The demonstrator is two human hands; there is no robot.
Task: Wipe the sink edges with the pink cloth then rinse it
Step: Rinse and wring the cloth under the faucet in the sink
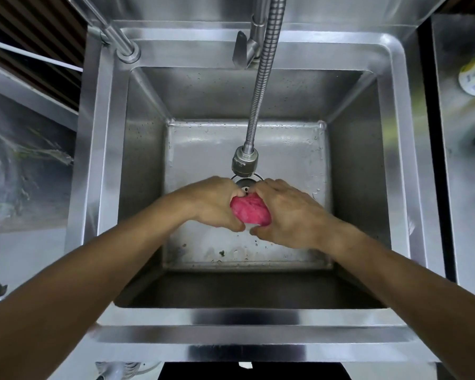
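Left hand (213, 205) and right hand (287, 215) both clenched around the balled pink cloth (250, 210), low in the sink (247, 315) just near of the faucet head (245, 161): seemingly the rinse step, wringing likely next, running water not discernible.

Head camera looks steeply down into sink (247, 316).

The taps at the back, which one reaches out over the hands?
The flexible ribbed faucet in the middle; its spray head hangs just beyond the hands. The smooth pipe stays at the back-left corner.
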